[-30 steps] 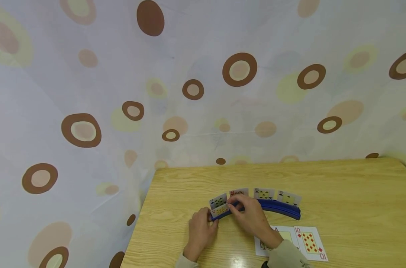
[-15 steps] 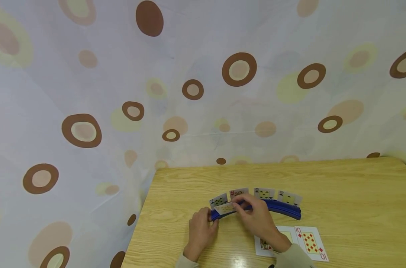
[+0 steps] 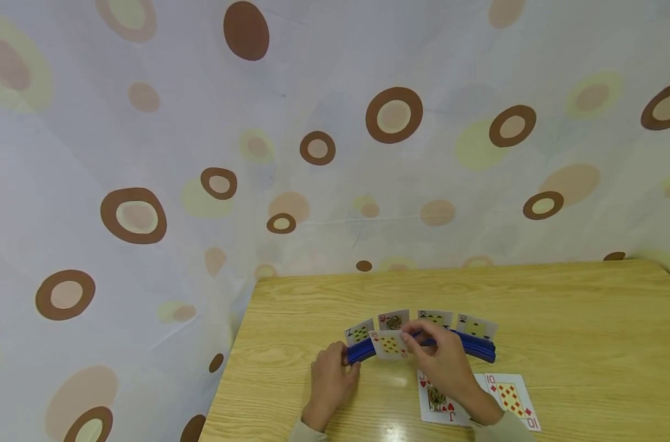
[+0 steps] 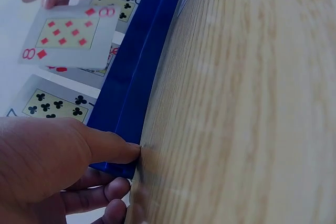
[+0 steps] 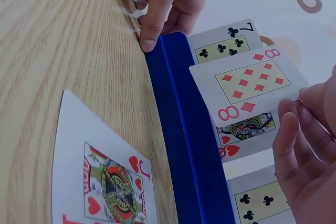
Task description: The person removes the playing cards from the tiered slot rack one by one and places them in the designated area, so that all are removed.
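Observation:
My right hand (image 3: 444, 363) pinches the right edge of an eight of diamonds (image 3: 388, 345) between thumb and fingers. The card is in front of a curved blue card holder (image 3: 477, 347), face towards me. At the holder's left end, my left hand (image 3: 333, 377) grips it, thumb on the front face, as the left wrist view shows. Upright in the holder are a seven of clubs (image 5: 226, 45), a queen of hearts (image 5: 247, 132) partly behind the eight, a clubs card (image 5: 262, 203) and, furthest right, another black card (image 3: 477, 327).
Face up on the wooden table (image 3: 589, 344), below my right forearm, lie a jack of hearts (image 3: 437, 399) and a ten of diamonds (image 3: 512, 400). My forearm covers what is between them. A patterned cloth (image 3: 335, 184) hangs behind and to the left.
My right hand has drawn the eight of diamonds out of the holder's left part and moved it to the right and towards me. My left hand has stayed on the holder's end.

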Motion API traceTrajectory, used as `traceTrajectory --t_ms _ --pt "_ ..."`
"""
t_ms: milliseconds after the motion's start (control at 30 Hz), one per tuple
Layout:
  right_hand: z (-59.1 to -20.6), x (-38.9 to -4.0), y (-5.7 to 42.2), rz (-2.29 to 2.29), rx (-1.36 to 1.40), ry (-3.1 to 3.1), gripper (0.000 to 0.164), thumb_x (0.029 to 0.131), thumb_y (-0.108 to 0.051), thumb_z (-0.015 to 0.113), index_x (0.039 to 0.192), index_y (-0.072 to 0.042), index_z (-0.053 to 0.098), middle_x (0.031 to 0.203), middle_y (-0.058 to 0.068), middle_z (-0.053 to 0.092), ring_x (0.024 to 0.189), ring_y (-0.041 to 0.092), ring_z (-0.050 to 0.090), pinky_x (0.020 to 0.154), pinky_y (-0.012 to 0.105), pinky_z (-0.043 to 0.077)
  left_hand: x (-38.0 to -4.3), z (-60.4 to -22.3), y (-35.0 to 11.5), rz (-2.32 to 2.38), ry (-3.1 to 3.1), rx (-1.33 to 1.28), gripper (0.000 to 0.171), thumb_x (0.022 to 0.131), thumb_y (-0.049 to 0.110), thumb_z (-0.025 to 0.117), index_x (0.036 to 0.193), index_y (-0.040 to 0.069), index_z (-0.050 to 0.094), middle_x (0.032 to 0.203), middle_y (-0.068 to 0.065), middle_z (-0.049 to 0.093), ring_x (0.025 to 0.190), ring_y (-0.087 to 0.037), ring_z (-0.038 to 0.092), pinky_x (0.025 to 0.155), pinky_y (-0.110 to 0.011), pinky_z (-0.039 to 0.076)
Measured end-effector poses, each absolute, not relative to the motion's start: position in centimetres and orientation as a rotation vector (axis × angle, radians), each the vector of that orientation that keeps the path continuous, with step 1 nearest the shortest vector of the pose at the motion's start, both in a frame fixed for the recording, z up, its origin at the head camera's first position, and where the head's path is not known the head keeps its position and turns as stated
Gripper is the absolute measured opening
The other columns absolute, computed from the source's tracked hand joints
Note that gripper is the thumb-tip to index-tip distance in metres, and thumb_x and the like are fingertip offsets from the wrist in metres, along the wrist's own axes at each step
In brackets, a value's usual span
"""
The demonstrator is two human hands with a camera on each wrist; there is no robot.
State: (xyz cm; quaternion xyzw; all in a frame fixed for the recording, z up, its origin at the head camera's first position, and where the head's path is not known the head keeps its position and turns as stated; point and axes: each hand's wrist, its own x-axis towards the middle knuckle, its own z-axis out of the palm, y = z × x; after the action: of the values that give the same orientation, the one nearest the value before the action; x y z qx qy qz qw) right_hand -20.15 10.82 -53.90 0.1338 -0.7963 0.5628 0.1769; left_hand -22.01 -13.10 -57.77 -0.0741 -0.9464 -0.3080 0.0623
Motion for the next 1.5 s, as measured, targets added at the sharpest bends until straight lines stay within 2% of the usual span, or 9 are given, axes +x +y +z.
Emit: traceTrajectory --t_ms 133,400,533,733,1067,1333,1500 --pt "-53.9 -19.7 11.5 1.589 0.333 -2.252 0.012 0.101 -0.006 0.077 0.111 -0.012 0.078 0.099 0.002 0.079 0.082 0.005 0.072 0.068 0.024 0.062 -22.1 -57.8 -13.0 -0.934 -2.866 -0.21 0.024 0.088 0.017 0.087 0.091 0.014 0.063 0.081 0.006 0.056 0.077 -0.008 0.043 0.074 -0.031 0.034" --pt "-53.6 -18.2 12.9 1.531 0.2 -2.282 0.012 0.099 -0.007 0.079 0.108 -0.015 0.078 0.092 -0.003 0.077 0.079 0.001 0.069 0.06 0.024 0.057 -22.2 -57.9 -13.0 -0.955 -2.873 -0.205 0.023 0.09 0.018 0.086 0.094 0.014 0.064 0.083 0.006 0.056 0.079 -0.009 0.043 0.076 -0.031 0.034" --pt "-53.5 -17.6 13.5 1.516 0.142 -2.28 0.011 0.1 -0.007 0.078 0.108 -0.014 0.078 0.092 -0.002 0.077 0.08 -0.001 0.068 0.06 0.023 0.056 -22.1 -57.9 -13.0 -0.96 -2.863 -0.202 0.024 0.089 0.018 0.086 0.092 0.013 0.063 0.082 0.005 0.057 0.078 -0.009 0.043 0.075 -0.031 0.034" --pt "-53.7 -16.8 14.4 1.554 0.091 -2.259 0.01 0.101 -0.005 0.077 0.109 -0.011 0.077 0.094 0.001 0.077 0.078 0.001 0.068 0.053 0.024 0.054 -22.0 -57.8 -13.1 -0.973 -2.873 -0.189 0.024 0.09 0.018 0.086 0.094 0.013 0.063 0.083 0.005 0.056 0.079 -0.009 0.043 0.076 -0.032 0.033" --pt "-53.5 -15.3 16.4 1.515 -0.163 -2.354 0.01 0.104 -0.013 0.075 0.113 -0.01 0.077 0.093 -0.003 0.075 0.082 -0.002 0.065 0.062 0.023 0.056 -22.1 -57.7 -13.0 -0.978 -2.873 -0.183 0.024 0.089 0.019 0.087 0.096 0.014 0.065 0.083 0.007 0.057 0.079 -0.008 0.044 0.075 -0.031 0.033" --pt "-53.7 -14.9 18.7 1.488 -0.34 -2.414 0.019 0.106 -0.022 0.073 0.119 -0.008 0.077 0.09 -0.004 0.074 0.08 -0.004 0.062 0.061 0.024 0.055 -22.2 -57.9 -13.0 -0.971 -2.888 -0.189 0.023 0.09 0.019 0.086 0.097 0.013 0.065 0.084 0.006 0.057 0.08 -0.009 0.044 0.076 -0.031 0.033" --pt "-53.9 -14.8 19.8 1.487 -0.461 -2.453 0.027 0.108 -0.028 0.072 0.124 -0.007 0.076 0.095 -0.004 0.076 0.081 -0.007 0.06 0.064 0.023 0.055 -22.2 -57.9 -13.0 -0.975 -2.9 -0.182 0.024 0.09 0.019 0.086 0.095 0.014 0.062 0.083 0.006 0.055 0.079 -0.01 0.044 0.076 -0.031 0.033"
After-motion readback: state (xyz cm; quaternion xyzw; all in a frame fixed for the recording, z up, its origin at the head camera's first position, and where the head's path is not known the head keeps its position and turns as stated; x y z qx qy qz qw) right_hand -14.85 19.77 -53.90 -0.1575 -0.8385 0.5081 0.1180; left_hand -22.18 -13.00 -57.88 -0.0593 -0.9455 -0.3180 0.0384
